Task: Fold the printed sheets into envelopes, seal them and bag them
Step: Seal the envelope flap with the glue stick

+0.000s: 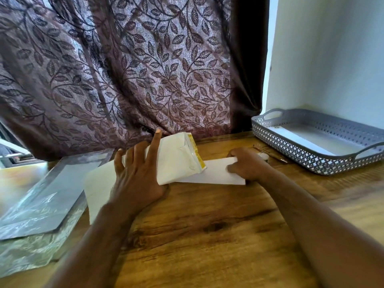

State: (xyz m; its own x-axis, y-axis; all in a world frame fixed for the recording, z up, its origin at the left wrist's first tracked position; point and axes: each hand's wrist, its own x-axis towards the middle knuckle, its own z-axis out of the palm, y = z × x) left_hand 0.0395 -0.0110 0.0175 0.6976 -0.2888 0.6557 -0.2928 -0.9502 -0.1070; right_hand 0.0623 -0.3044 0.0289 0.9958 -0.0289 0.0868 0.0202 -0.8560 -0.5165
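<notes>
A soft white bag [176, 163] of smooth plastic, with one yellow strip along its open edge, sits in the middle of a brown wooden table [207, 225] with dark wavy grain. The left hand [137, 173] lies on top of the bag with its fingers straight and spread wide, one finger pointing up; the thumb is hidden. Just right of the bag lies one long, flat, white paper envelope [216, 173] with sharp edges; its left end goes out of sight at the bag's mouth. The right hand [247, 163] pinches the envelope's far right end with curled fingers. Under the bag, and sticking out to its left, is one plain white sheet [97, 183]. Further left of the bag is a heap of shiny, crinkly, see-through bags [47, 190]; I cannot count them. Well to the right of the bag stands one grey plastic basket [291, 154], low and long, with little holes in its walls and two handles. Between the bag and the basket lies one thin stick [272, 154]. Behind the bag hangs one purple-brown curtain [124, 69] with a shiny leaf pattern, and right of that is a smooth pale wall [332, 59]
</notes>
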